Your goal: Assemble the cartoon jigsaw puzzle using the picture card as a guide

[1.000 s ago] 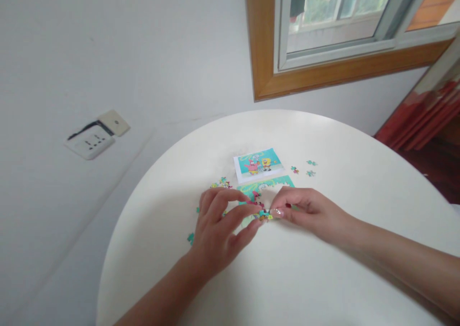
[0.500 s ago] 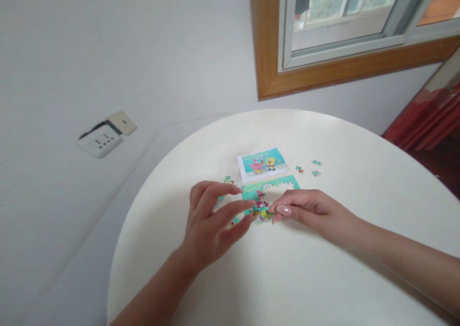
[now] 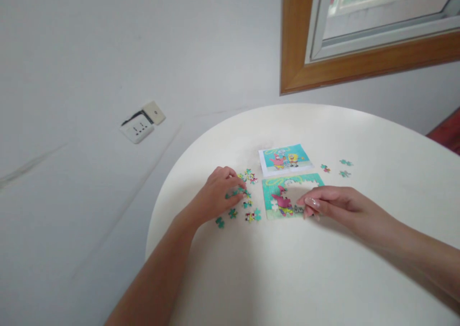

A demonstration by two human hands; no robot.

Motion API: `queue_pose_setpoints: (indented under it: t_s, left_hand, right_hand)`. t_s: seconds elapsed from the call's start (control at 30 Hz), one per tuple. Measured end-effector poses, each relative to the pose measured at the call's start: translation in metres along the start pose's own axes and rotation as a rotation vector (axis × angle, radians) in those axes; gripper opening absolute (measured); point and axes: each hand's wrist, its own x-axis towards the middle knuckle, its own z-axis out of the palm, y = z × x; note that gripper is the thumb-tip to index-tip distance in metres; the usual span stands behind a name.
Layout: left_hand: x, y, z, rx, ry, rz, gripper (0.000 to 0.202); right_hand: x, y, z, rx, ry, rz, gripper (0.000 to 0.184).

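Observation:
A partly assembled jigsaw puzzle (image 3: pixel 269 192) lies flat on the round white table, a pink cartoon figure showing in its left half and bare gaps at its middle and right. My right hand (image 3: pixel 332 203) is over the puzzle's lower right corner, thumb and fingers pinched together; whatever they hold is hidden. To the left, my left hand (image 3: pixel 219 192) reaches over a group of loose puzzle pieces (image 3: pixel 233 213), its thumb and fingers apart and no piece visibly gripped. Its fingers hide some of the pieces.
A reference picture card (image 3: pixel 285 158) lies just behind the puzzle. Several more loose pieces (image 3: pixel 345 174) are at its right. The table's curved edge (image 3: pixel 201 141) runs near the wall, which has a socket (image 3: pixel 138 128) and a wood-framed window (image 3: pixel 293 72).
My left hand has moved left from above the puzzle to the loose pieces, uncovering the pink figure. My right hand stays pinched at the puzzle's lower right. The view has swung left.

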Motion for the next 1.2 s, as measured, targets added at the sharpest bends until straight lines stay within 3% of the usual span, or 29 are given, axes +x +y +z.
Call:
queue_pose_setpoints:
  t_s: [0.17,0.3,0.47,0.7,1.0,1.1,1.2]
  left_hand:
    - [-0.006,-0.005,-0.016,-0.099,0.062,-0.001,0.018]
    - [-0.011,0.008,-0.026,-0.161,-0.132,0.034,0.014]
    - [-0.012,0.031,-0.024,-0.110,-0.256,0.079,0.018]
    - [-0.012,0.027,-0.015,-0.127,-0.266,0.120,0.016]
    - [-0.016,0.036,-0.018,-0.096,-0.297,0.051,0.011]
    - [-0.013,0.029,-0.020,-0.078,-0.254,0.031,0.015]
    - [-0.007,0.018,-0.016,-0.023,-0.057,-0.011,0.016]
  right_hand:
    - [0.001,0.000,0.000,-0.017,0.037,0.005,0.042]
    - [0.001,0.000,0.001,0.016,0.052,0.014,0.039]
    - [0.001,0.003,0.000,0.006,0.039,0.019,0.037]
    - [0.001,0.005,0.000,-0.031,0.019,0.019,0.036]
    - [0.001,0.004,0.000,-0.031,0.023,0.029,0.039]
    - [0.002,0.005,-0.001,-0.033,0.025,0.033,0.040]
    - [0.002,0.005,0.000,-0.035,0.024,0.047,0.040]
